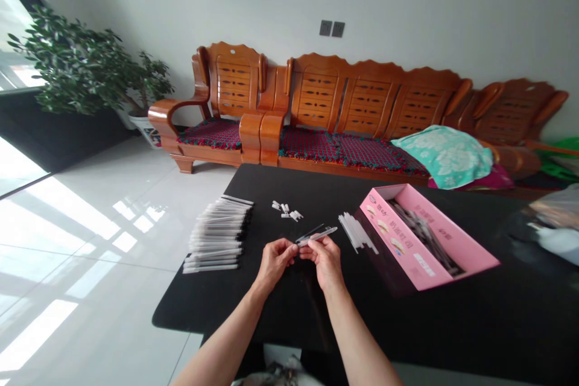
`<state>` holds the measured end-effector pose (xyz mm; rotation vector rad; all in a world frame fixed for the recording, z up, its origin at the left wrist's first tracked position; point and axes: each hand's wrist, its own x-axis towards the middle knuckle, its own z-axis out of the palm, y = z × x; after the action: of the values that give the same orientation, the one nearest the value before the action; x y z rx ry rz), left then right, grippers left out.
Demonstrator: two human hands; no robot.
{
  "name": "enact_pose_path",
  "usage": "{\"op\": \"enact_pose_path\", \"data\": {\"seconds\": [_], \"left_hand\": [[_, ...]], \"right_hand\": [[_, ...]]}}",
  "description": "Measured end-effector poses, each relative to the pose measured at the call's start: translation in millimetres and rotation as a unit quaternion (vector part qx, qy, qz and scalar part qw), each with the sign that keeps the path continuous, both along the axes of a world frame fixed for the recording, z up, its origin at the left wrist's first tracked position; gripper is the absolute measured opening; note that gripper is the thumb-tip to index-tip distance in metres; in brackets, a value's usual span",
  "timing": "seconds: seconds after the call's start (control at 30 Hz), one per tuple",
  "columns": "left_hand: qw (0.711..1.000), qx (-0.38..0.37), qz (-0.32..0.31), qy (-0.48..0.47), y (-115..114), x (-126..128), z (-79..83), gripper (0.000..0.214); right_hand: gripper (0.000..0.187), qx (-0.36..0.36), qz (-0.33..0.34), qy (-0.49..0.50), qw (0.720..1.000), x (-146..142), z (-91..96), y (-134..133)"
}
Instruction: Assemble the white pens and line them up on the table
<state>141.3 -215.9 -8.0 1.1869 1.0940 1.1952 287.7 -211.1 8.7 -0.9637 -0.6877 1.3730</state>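
My left hand (275, 256) is closed, its fingertips pinching a thin dark pen refill (311, 232) that slants up to the right. Against it, my right hand (324, 256) is closed on a translucent pen barrel (326, 233). The two hands nearly meet above the black table (280, 301). Left of them lies a long row of white pens (217, 235) with dark ends toward the right. Several small white caps (286, 210) are scattered beyond my hands. Just right of my right hand, a small bundle of white tubes (357, 232) lies on the tabletop.
A pink box (418, 256) holding many dark thin sticks stands on the right. Farther right are plastic-wrapped items (558, 229). Behind the table is a wooden sofa (362, 96) with a turquoise towel (446, 154). A potted plant (90, 66) stands at the left.
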Motion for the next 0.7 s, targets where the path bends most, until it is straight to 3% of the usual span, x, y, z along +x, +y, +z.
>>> {"op": "enact_pose_path", "data": {"seconds": [0.23, 0.53, 0.7], "left_hand": [[0.997, 0.051, 0.049, 0.022, 2.4, 0.8, -0.1, 0.027], [0.999, 0.006, 0.000, 0.035, 3.1, -0.5, -9.6, 0.046], [1.000, -0.007, 0.019, -0.001, 4.9, 1.2, -6.1, 0.041]], "right_hand": [[0.030, -0.001, -0.004, 0.004, 1.000, -0.3, 0.1, 0.6], [0.029, -0.003, -0.006, -0.002, 1.000, 0.2, -0.8, 0.1], [0.030, -0.006, -0.009, -0.001, 1.000, -0.8, -2.6, 0.0]]}}
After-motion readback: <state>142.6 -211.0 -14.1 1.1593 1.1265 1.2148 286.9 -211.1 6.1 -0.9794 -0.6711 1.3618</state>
